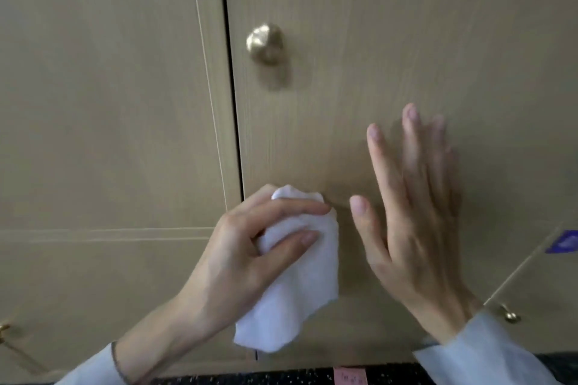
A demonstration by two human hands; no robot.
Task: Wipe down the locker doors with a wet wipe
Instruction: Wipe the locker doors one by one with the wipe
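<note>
Below the knob [265,42], a little toward its right, the left hand [250,247] pinches a white wipe [300,275] against the door [391,40], thumb and fingers curled round its bunched top while the rest hangs loose beneath. Further right of the knob and lower, the right hand [416,222] is spread flat with straight fingers at the door face, gripping nothing; whether the palm touches the wood I cannot tell. The two hands are near each other but apart. Left of the knob runs the dark gap to the neighbouring door [109,103]. The wipe looks light, limp and damp, likely to fold or slip over itself, so it is best held by the bunched part with fingers pressing it flat to the wood. The door looks stiff and smooth.
</note>
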